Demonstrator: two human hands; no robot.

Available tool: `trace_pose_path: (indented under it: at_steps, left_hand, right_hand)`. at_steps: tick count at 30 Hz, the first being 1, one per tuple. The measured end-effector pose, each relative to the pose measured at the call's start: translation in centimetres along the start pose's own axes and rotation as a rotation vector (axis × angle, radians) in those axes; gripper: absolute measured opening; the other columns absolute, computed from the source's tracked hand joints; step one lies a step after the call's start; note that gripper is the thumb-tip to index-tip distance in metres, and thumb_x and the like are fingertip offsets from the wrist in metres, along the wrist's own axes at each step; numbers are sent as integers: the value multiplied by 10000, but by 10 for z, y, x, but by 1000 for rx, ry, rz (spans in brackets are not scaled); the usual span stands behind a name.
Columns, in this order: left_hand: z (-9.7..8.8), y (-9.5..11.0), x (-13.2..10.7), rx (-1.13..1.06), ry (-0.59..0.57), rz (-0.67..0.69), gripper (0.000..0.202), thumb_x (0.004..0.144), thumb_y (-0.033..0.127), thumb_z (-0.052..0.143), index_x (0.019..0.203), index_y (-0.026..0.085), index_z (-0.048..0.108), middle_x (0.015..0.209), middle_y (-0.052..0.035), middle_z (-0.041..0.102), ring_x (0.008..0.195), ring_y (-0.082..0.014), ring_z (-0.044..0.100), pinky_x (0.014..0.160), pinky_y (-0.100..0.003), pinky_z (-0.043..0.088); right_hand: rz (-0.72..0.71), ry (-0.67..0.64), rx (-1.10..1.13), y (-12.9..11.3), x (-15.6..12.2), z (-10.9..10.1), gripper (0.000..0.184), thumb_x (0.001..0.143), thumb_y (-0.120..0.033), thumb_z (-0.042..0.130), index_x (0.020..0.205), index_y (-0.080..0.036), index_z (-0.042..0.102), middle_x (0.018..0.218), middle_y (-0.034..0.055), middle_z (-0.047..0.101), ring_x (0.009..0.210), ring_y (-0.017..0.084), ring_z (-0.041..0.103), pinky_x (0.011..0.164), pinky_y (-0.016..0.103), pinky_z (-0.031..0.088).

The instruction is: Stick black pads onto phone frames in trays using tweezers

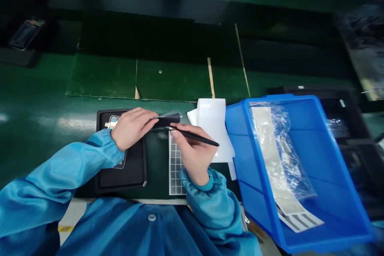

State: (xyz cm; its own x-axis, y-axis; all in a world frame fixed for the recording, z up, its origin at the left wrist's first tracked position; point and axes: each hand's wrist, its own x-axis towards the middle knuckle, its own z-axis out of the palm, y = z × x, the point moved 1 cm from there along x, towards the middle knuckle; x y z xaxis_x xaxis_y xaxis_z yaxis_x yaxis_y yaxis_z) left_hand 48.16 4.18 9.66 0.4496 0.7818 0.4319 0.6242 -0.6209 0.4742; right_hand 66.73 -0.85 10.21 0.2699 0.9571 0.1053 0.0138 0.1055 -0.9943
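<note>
A green workbench spreads beneath a worker's two hands, with a blue bin standing right of the right hand. A black tray lies under the left hand, white sheets just beyond and beside the right, and a gridded sheet partly beneath it. Below the left wrist sits a half-hidden electronic device. The right hand closes around a slim black tool, its tip near a dark film pinched in the left hand's drawn-together fingers.
</note>
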Motion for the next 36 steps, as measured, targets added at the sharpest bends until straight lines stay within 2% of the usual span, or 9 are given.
trace_pose_path:
  at_steps: [4,12,20,27,32,34,36]
  left_hand:
    - [-1,-1,-3,-16,9,3,180,990,268,547,966,162,690,888,-39,745,784,-144,677,770,-265,540]
    - [-1,-2,-7,-38,-23,-42,258,1019,314,491,961,184,706,900,-32,756,794,-142,689,806,-274,556]
    - [-1,-2,-8,-44,6,-32,291,1024,314,473,917,173,705,857,-41,745,756,-142,673,772,-272,544]
    - [1,-5,-12,-53,-22,-56,283,1024,320,474,941,180,705,878,-36,748,776,-148,674,783,-281,538]
    - [12,-11,-2,-59,9,-176,273,1016,337,490,979,172,704,912,-49,747,847,-174,684,817,-296,536]
    - [12,-16,6,-29,-22,-265,255,993,352,539,1084,162,683,981,-62,742,918,-196,684,862,-319,532]
    - [2,-24,7,21,-64,-329,330,962,347,595,1224,147,619,1110,-88,714,1001,-222,666,912,-352,521]
  right_hand:
    - [-58,46,-1,4,3,10,150,781,-179,833,892,-244,757,908,24,784,873,239,766,846,401,647]
    - [-39,27,-79,7,4,15,137,789,-224,834,898,-242,753,913,36,785,884,256,760,842,451,646]
    - [-75,27,-47,8,3,18,158,787,-161,830,897,-254,763,925,16,787,876,228,765,839,390,641]
    - [-26,98,-96,10,2,19,141,761,-273,851,838,-226,743,862,38,783,822,259,769,788,415,645]
    - [-2,153,-11,9,5,19,181,744,-314,863,821,-223,728,811,40,768,699,233,751,659,370,636]
    - [8,147,-2,8,6,19,195,745,-323,859,827,-219,716,791,38,761,622,208,722,615,363,624]
    - [19,144,2,9,5,19,201,750,-328,852,833,-213,710,775,35,754,576,191,695,587,356,609]
